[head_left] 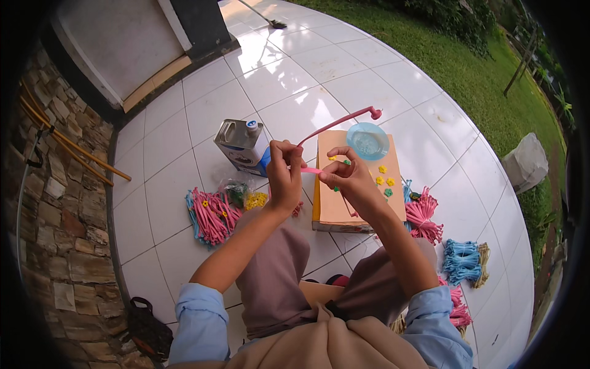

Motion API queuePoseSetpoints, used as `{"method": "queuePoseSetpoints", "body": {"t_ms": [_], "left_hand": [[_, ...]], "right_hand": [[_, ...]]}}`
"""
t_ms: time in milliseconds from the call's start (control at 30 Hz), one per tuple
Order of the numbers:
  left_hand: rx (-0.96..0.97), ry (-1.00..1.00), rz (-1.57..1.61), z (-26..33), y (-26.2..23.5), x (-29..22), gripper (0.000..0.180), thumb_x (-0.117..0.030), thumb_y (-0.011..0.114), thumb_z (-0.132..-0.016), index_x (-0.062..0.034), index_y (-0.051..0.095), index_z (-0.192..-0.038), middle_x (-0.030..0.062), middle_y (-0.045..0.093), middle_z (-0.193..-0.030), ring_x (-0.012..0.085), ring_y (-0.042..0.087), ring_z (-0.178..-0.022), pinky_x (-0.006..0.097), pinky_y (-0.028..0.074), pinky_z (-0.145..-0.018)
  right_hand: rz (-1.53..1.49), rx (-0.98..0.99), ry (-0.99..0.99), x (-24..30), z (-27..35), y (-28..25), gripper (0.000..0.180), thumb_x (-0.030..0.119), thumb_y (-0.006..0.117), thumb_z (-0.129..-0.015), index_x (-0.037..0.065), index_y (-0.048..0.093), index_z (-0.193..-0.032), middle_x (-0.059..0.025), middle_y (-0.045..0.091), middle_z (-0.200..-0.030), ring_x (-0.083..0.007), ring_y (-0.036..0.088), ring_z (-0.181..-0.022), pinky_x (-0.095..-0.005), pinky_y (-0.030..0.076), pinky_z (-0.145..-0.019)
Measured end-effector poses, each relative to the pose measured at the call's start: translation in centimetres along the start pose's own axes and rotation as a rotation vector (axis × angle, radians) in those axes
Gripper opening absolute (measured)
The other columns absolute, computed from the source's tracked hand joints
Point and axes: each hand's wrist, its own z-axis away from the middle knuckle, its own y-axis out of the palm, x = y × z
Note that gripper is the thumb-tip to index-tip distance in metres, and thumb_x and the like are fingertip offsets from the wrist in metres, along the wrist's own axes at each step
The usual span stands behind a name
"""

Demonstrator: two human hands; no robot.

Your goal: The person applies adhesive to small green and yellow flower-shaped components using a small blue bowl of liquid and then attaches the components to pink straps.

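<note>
Between my two hands I hold a pink plastic strap (311, 170) above a cardboard-topped box (329, 203). My left hand (284, 175) pinches the strap with fingers closed. Opposite it, my right hand (355, 183) grips the same strap between thumb and fingertip. One end arcs up and right to a small knob; a thin pink length also hangs below the right hand. Small yellow flower pieces (382, 169) and green flower pieces (388, 192) lie scattered on the cardboard. A round light-blue dish (367, 141) with clear contents sits at the box's far right corner.
Left of the box stand a metal can (243, 146), a bag of yellow pieces (256, 200) and a pile of pink straps (212, 216). On the right lie bundled pink straps (424, 216) and blue straps (461, 261). A black bag (149, 329) rests by the stone wall.
</note>
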Motion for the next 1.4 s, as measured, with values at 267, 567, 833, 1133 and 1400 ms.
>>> {"method": "queuePoseSetpoints", "body": {"t_ms": [267, 567, 833, 1133, 1400], "left_hand": [[-0.101, -0.117, 0.105, 0.1, 1.0, 0.0, 0.014, -0.013, 0.047, -0.093, -0.0035, 0.039, -0.087, 0.0040, 0.045, -0.067, 0.0085, 0.049, -0.054, 0.022, 0.040, -0.052], [-0.046, -0.054, 0.024, 0.1, 0.9, 0.5, 0.013, -0.012, 0.045, -0.094, -0.0042, 0.037, -0.088, 0.0029, 0.045, -0.065, 0.0073, 0.045, -0.053, 0.021, 0.037, -0.051], [-0.021, 0.014, -0.029, 0.1, -0.3, 0.0, 0.012, -0.011, 0.043, -0.094, -0.0055, 0.036, -0.087, 0.0015, 0.042, -0.062, 0.0062, 0.041, -0.052, 0.021, 0.035, -0.051], [0.028, 0.053, -0.013, 0.5, 0.0, -0.4, 0.016, -0.012, 0.048, -0.092, -0.0043, 0.036, -0.087, 0.0044, 0.044, -0.062, 0.0102, 0.050, -0.052, 0.023, 0.039, -0.048], [0.058, 0.073, 0.011, 0.6, 0.8, -0.1, 0.012, -0.010, 0.043, -0.094, -0.0059, 0.034, -0.088, 0.0024, 0.041, -0.063, 0.0068, 0.041, -0.052, 0.020, 0.035, -0.051]], "right_hand": [[-0.225, -0.186, 0.034, -2.2, -1.1, -0.3, 0.038, 0.002, 0.065, -0.078, 0.004, 0.037, -0.103, -0.0061, 0.060, -0.068, -0.0113, 0.053, -0.065, -0.0201, 0.041, -0.057], [0.255, -0.362, -0.179, -3.9, -1.8, -2.0, 0.023, 0.009, 0.052, -0.088, 0.008, 0.032, -0.098, -0.0041, 0.053, -0.059, -0.0094, 0.047, -0.048, -0.0218, 0.035, -0.045], [0.105, 0.088, 0.044, -0.1, 0.0, -1.0, 0.048, 0.013, 0.066, -0.080, 0.003, 0.036, -0.117, -0.0066, 0.063, -0.083, -0.0090, 0.055, -0.075, -0.0231, 0.044, -0.070], [-0.042, -0.135, -0.059, -1.9, -0.7, -0.6, 0.033, 0.002, 0.064, -0.078, 0.007, 0.041, -0.101, -0.0037, 0.057, -0.066, -0.0081, 0.049, -0.062, -0.0195, 0.037, -0.055], [-0.005, -0.309, -0.241, -2.5, -0.6, 0.3, 0.026, 0.006, 0.055, -0.085, 0.009, 0.032, -0.096, -0.0005, 0.048, -0.064, -0.0057, 0.044, -0.059, -0.0209, 0.034, -0.052]]}}
